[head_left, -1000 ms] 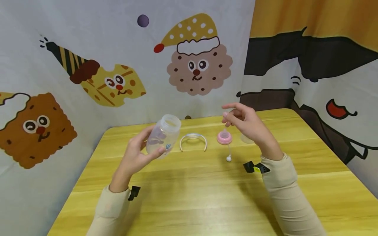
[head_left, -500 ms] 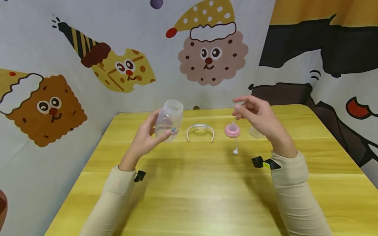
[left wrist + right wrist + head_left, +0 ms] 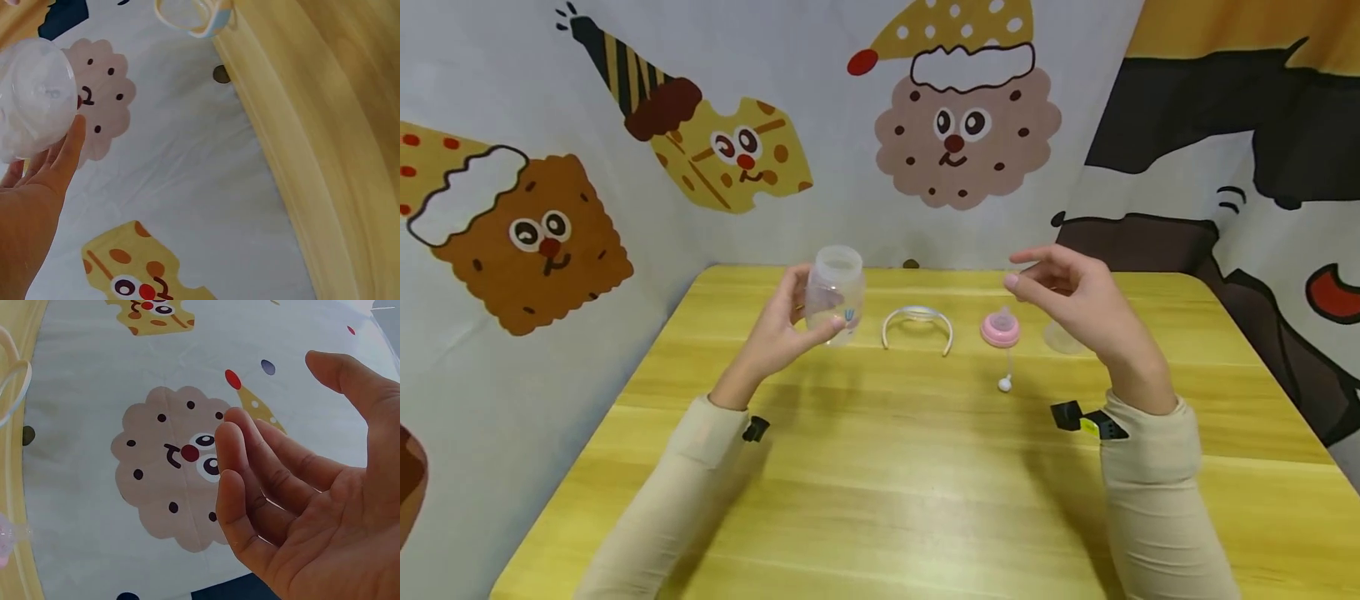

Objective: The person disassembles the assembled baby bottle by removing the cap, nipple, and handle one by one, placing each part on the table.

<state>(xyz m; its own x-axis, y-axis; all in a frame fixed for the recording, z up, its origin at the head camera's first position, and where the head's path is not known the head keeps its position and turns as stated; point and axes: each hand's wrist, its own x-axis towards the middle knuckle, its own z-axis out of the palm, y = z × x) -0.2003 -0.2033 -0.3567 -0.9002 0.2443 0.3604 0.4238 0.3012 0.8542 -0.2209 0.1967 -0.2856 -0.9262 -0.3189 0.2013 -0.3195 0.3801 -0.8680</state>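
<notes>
A clear baby bottle body, without a cap and with its mouth upward, is gripped by my left hand above the table's far left part. The thumb lies across its front and the fingers go behind it. In the left wrist view the bottle's round base faces the camera. My right hand hovers over the far right part, fingers loosely bent and nothing in them. Below and left of it stands a pink nipple ring with a clear nipple on top and a thin straw ending in a white weight.
Between the hands lies a white curved bottle handle. A clear dome-like cover rests partly behind the right hand. The wooden table ends at a printed cloth wall at the back and sides.
The head view has tilted down and shifted left, so the scene slides right. The left hand brings the bottle more upright. The right hand stays raised with similar fingers.
</notes>
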